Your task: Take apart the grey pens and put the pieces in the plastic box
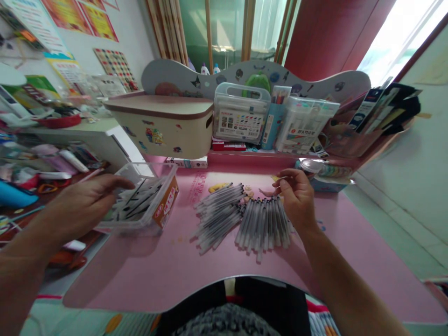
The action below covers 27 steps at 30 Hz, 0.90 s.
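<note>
The pink counter [196, 280] has a front edge that curves in at the person's lap, and faint printed figures near its back. Two piles of pens lie side by side at its middle: the left pile [220, 217] slants, while the right pile [264, 226] fans toward the person. More pens lie in a clear tub [164, 207] with an orange label, at the counter's left.

The left hand [93, 198] is over the tub, index finger stretched across it; I cannot tell whether its grip has hold of a pen. The right hand [297, 196] is just beside the top of the right pile with fingers curled; whether its grip has anything is unclear.

Along the back, a raised shelf [259, 161] bears a lidded cream box [164, 133], two clear cases and a blue pencil pack [269, 126], before a wavy grey backboard [157, 74]. Beyond are a window [227, 28], a tan curtain [170, 28] and a red panel [325, 37]. Posters [101, 23] hang on the left wall; pale tiles [371, 214] cover the floor at right.
</note>
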Each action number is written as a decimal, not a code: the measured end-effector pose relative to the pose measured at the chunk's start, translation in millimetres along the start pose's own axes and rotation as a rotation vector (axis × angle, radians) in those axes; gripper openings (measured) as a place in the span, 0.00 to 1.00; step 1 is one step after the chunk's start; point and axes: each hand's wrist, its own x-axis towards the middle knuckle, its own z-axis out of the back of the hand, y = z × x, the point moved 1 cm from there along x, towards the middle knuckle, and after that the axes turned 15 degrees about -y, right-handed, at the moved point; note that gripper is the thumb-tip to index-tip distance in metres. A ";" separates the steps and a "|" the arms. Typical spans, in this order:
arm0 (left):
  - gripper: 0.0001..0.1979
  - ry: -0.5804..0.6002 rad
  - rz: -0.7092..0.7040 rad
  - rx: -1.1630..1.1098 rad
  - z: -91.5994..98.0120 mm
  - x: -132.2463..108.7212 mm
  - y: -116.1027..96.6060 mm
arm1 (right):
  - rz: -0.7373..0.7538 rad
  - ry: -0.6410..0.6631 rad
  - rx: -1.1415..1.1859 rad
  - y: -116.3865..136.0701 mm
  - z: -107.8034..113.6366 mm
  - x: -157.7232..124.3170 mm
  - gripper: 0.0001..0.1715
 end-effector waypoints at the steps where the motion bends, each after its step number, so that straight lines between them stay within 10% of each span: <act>1: 0.19 -0.039 -0.040 -0.037 2.1 -6.1 -9.8 | 0.011 -0.002 -0.011 -2.9 -0.4 -0.6 0.06; 5: 0.10 -0.125 -0.283 -0.284 -7.1 -36.0 -60.1 | 0.059 0.049 -0.146 -20.9 -2.3 -4.8 0.08; 10: 0.09 0.367 -0.384 -0.290 -57.9 -67.9 -98.6 | 0.131 0.127 -0.258 -41.4 -3.5 -10.1 0.10; 19: 0.04 0.482 -0.234 -0.100 -98.2 -76.1 -88.5 | 0.193 0.142 -0.364 -49.9 -4.5 -12.9 0.10; 27: 0.06 0.410 -0.212 -0.180 -90.4 -73.0 -88.2 | 0.199 0.261 -0.281 -42.0 -11.1 -20.0 0.08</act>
